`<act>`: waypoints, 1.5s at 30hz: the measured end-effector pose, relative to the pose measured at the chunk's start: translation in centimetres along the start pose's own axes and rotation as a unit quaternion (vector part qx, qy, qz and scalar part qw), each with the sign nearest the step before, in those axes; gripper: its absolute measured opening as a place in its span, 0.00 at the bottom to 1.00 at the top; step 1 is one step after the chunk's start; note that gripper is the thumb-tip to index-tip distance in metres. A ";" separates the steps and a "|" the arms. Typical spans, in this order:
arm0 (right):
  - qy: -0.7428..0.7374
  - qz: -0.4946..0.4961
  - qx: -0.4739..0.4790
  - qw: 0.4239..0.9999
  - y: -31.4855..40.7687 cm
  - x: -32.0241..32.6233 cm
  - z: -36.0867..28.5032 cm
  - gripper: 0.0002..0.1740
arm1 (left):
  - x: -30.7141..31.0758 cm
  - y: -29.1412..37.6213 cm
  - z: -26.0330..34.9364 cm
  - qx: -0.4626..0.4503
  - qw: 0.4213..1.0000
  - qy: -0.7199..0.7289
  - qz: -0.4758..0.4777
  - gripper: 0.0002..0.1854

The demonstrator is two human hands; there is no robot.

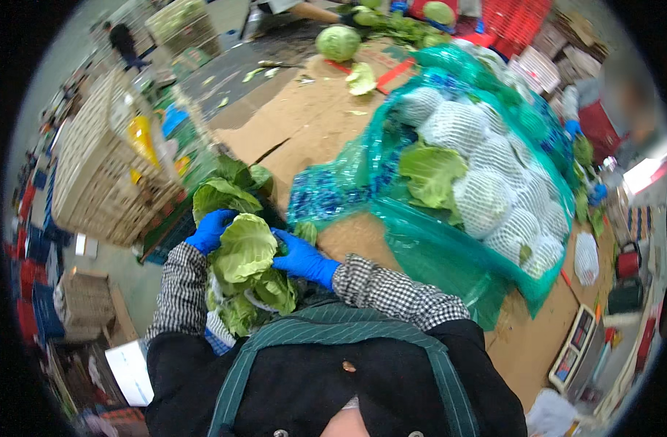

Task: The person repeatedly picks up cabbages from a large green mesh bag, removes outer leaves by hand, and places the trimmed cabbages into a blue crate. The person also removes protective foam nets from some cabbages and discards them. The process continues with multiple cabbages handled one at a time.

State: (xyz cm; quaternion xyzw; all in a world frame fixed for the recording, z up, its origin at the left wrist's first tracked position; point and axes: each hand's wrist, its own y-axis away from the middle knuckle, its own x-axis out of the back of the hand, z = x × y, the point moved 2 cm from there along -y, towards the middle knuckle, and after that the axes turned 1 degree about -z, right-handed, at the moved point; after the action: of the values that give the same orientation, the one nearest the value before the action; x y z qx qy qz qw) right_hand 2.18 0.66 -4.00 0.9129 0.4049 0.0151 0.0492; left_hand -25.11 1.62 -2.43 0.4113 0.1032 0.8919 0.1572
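My left hand (pixel 212 230), in a blue glove, grips the left edge of a pale green cabbage leaf (pixel 247 246) in front of my body. From the other side my right hand (pixel 303 259), gloved the same way, holds the leaf's right edge. More loose cabbage leaves (pixel 243 317) lie below it, close against my apron (pixel 344 330). Darker outer leaves (pixel 224 194) rise just beyond my left hand. To the right, an opened green plastic bag (pixel 442 246) holds several cabbages in white foam nets (pixel 483 202); a loose leaf (pixel 432 172) rests on them.
A cardboard-covered table (pixel 290 125) carries a bare cabbage (pixel 338 43) and a leaf scrap (pixel 361 79). A beige plastic basket (pixel 104 169) stands at left. A co-worker's arm (pixel 314 12) reaches in at the top; another person (pixel 628 109) is at right, near an empty foam net (pixel 586 259).
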 end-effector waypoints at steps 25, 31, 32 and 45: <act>0.435 0.482 -0.143 0.747 9.0 29.1 3.4 0.31 | -3.9 -3.6 4.7 0.013 0.963 0.148 0.224 0.26; 0.176 0.350 0.058 0.918 3.2 19.0 1.9 0.23 | -6.3 2.4 19.3 -0.284 0.869 0.271 0.301 0.12; 0.095 0.243 -0.019 0.965 5.2 16.2 -4.1 0.26 | -6.5 3.2 21.9 -0.362 0.875 0.164 0.278 0.12; 0.367 0.556 -0.110 0.737 25.5 33.6 -5.6 0.39 | -13.3 -5.4 30.5 -0.178 0.883 0.429 -0.073 0.17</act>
State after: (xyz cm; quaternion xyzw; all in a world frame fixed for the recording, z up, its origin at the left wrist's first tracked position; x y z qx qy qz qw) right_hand 43.18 8.91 3.77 0.8875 -0.1931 0.4179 -0.0201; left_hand 7.44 3.49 6.04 -0.0546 0.0299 0.9706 0.2327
